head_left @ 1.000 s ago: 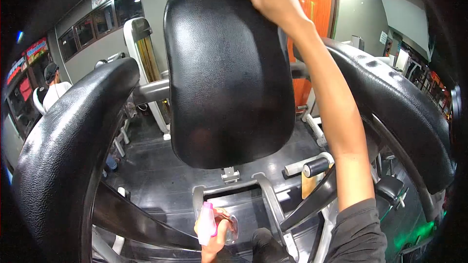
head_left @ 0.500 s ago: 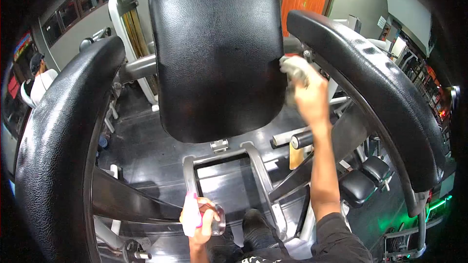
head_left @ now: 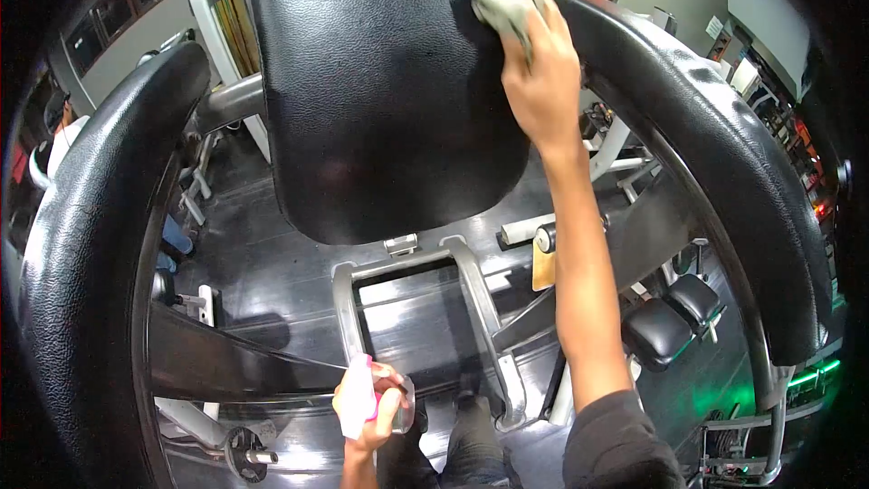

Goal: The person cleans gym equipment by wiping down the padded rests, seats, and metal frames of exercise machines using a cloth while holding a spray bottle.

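Observation:
My right hand (head_left: 541, 81) is closed around a crumpled greyish cloth (head_left: 503, 5), which lies against the upper right part of a black padded backrest (head_left: 380, 109). Low in the view, my left hand (head_left: 369, 412) grips a spray bottle (head_left: 358, 395) with a white and pink head and a clear body. The bottle is apart from the pads. Curved black arm pads flank the backrest, one on the left (head_left: 100, 217) and one on the right (head_left: 715, 136).
Below the backrest is a grey metal frame (head_left: 344, 308) on the dark floor. A weight plate (head_left: 243, 455) sits at the lower left, and a black padded bench (head_left: 659, 330) at the right. Another person (head_left: 68, 136) is at the far left.
My right hand has moved up with the cloth, from the backrest's right edge onto its upper right face. My left hand keeps its hold on the spray bottle. The view has shifted slightly.

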Tool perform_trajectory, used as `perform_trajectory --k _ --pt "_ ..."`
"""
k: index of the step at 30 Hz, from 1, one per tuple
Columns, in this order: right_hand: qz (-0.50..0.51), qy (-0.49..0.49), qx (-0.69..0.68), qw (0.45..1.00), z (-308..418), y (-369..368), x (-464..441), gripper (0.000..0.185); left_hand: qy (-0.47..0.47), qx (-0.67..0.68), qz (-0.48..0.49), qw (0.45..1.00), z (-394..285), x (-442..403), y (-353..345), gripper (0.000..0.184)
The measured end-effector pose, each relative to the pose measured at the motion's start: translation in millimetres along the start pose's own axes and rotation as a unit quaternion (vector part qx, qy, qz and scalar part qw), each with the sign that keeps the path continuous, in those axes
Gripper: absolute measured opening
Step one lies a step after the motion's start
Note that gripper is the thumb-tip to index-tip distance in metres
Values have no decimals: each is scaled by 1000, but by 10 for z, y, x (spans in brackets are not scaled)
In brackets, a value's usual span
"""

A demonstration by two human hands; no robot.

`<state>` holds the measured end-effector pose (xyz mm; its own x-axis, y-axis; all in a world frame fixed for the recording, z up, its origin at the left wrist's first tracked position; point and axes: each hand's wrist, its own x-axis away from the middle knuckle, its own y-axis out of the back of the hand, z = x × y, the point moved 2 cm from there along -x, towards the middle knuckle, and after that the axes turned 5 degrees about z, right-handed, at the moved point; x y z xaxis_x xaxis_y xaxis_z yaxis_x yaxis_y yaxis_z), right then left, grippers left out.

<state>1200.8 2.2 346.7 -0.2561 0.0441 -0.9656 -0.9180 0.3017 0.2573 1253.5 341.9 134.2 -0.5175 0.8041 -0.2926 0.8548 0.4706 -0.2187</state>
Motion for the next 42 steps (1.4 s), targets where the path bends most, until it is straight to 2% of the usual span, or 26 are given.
perform_trajectory --k 2,5,10,13,16,19,20,22,24,26,27,28,29,30,31,32,33,34,35,36,37,38,39,40,41,42 --pt "27 -41 -63 997 13 100 327 29 9 -9 6 1000 -10 35 24 24" --pt "29 -109 -33 993 134 150 767 31 15 4 -37 999 9 178 35 24" --pt "41 -167 -20 985 217 171 1343 36 57 28 -91 994 158 470 -38 25" --pt "30 -201 -25 979 250 102 1683 41 73 50 -124 988 254 654 -72 19" --pt "30 -198 -6 980 447 34 1952 48 102 11 -97 990 278 867 -62 20" --pt "-4 -308 -53 950 619 -154 2308 51 123 -28 -65 990 295 1107 -20 22" --pt "-13 -300 -58 952 659 -266 2504 50 129 -37 -56 989 305 1153 3 23" --pt "-70 -382 -101 916 915 -462 2684 38 142 -53 -38 988 331 1260 59 24" --pt "47 -486 -172 855 1106 -656 3082 24 149 -69 -32 986 342 1315 80 26" --pt "119 -480 -222 840 1410 -624 3149 19 130 -81 -40 987 316 1273 10 23" --pt "118 -480 -222 841 1485 -556 3150 19 117 -81 -53 988 343 1282 -6 23" --pt "132 -453 -278 837 1558 -499 3102 19 104 -80 -65 989 372 1281 3 23" --pt "144 -423 -333 830 1605 -448 3012 19 119 -122 19 985 465 1352 146 23" --pt "160 -453 -377 792 1566 -316 2850 23 116 -121 21 986 453 1323 125 23" --pt "127 -434 -298 841 1429 -267 2807 28 115 -56 -3 992 407 1288 80 23" --pt "-49 -420 -216 880 1343 -238 2727 36 116 9 -26 993 379 1267 78 23" --pt "-54 -425 -256 866 1184 -13 2196 39 118 3 -29 993 378 1214 104 25" --pt "-201 -403 -261 854 1051 76 1687 43 119 -4 -28 992 400 1214 128 27" --pt "-234 -234 -3 944 723 96 1370 41 118 -12 -26 993 411 1244 151 28" --pt "-364 -239 -245 866 668 125 701 36 117 -17 -24 993 432 1239 169 30" --pt "-297 -259 -304 868 452 165 285 33 116 -19 -20 993 454 1225 190 32" --pt "-218 -52 -378 898 -523 -37 -135 27 114 -22 -15 993 475 1206 202 33" --pt "-228 -82 -355 903 362 58 -713 26 112 -25 -12 993 484 1189 206 35" --pt "-160 -22 -165 973 285 -7 -1058 25 110 -26 -9 993 492 1153 212 37" --pt "-249 164 49 953 172 -239 -1321 25 109 -27 -6 994 500 1144 205 38" --pt "-133 151 52 978 349 -286 -1330 23 107 -29 -4 994 517 1124 201 40"
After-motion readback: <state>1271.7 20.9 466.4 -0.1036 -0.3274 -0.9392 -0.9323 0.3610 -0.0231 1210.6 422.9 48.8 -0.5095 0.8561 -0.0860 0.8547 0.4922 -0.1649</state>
